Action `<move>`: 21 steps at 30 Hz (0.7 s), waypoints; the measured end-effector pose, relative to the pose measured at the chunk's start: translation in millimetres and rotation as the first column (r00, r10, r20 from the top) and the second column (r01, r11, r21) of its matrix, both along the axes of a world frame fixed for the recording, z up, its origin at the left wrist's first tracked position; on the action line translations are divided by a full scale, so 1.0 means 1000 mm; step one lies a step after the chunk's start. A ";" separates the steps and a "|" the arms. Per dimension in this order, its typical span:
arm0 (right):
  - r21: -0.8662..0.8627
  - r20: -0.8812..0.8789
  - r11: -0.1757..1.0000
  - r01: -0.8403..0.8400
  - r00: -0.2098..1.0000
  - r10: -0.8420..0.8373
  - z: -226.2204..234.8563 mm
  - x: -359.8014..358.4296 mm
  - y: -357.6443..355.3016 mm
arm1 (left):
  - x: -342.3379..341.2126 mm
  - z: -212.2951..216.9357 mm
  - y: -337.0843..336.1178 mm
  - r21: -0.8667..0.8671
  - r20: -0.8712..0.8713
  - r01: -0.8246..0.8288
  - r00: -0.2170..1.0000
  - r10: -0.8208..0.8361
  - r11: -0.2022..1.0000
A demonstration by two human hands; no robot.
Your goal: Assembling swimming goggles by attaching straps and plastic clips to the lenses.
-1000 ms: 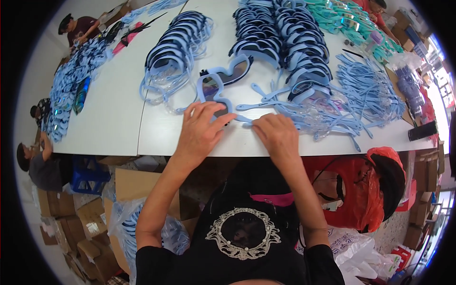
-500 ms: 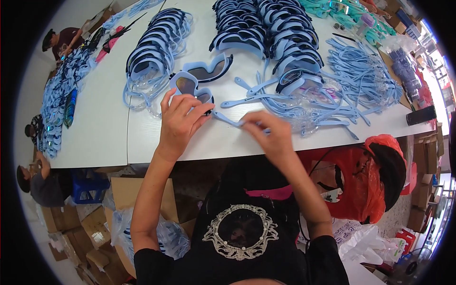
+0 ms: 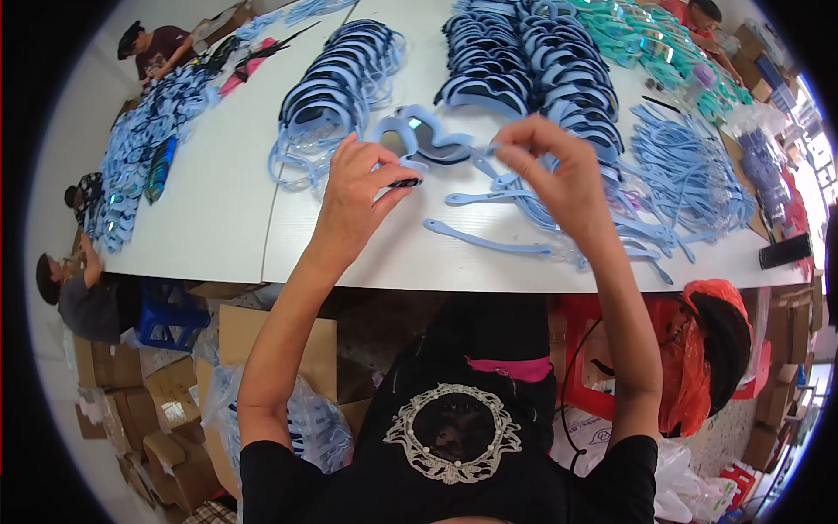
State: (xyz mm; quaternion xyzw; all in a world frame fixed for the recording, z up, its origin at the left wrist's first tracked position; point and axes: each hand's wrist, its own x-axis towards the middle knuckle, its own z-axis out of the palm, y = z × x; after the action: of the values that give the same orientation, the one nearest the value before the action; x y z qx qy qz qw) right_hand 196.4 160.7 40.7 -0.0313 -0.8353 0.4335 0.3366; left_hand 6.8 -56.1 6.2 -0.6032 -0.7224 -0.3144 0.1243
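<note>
A light blue goggle frame [image 3: 419, 140] is held above the white desk [image 3: 218, 218], pinched at its near end by the left hand [image 3: 353, 196], while a thin blue temple arm [image 3: 485, 155] is nipped in the right hand's [image 3: 559, 170] fingertips. The arm could be misaligned and slip from so light a grip. The joint itself is hidden behind the fingers.

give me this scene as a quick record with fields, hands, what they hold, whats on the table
left hand: left hand holds a light blue glasses frame above the table
right hand: right hand pinches a light blue temple arm at the frame's side
table: white table
behind: rows of blue frames; teal frames
right side: loose temple arms
under table: cardboard boxes
</note>
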 end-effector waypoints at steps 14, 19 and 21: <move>0.249 0.009 0.969 0.004 1.000 -0.006 -0.005 -0.012 -0.046 | 0.021 0.049 -0.001 -0.083 0.234 0.176 0.960 -0.152 0.981; 0.362 0.001 0.931 0.046 0.999 -0.050 -0.003 -0.008 -0.044 | 0.014 0.038 0.015 -0.145 0.256 0.271 0.939 -0.229 0.952; 0.394 0.007 0.917 0.058 0.998 -0.066 -0.005 -0.006 -0.041 | 0.015 0.034 0.017 -0.145 0.248 0.283 0.938 -0.242 0.948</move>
State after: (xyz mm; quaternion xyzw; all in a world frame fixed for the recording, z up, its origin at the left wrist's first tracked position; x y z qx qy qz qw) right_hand 190.0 119.3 35.5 0.0060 -0.9074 0.2454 0.3411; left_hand 22.1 -38.7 40.5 -0.6633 -0.6696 -0.3294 -0.0570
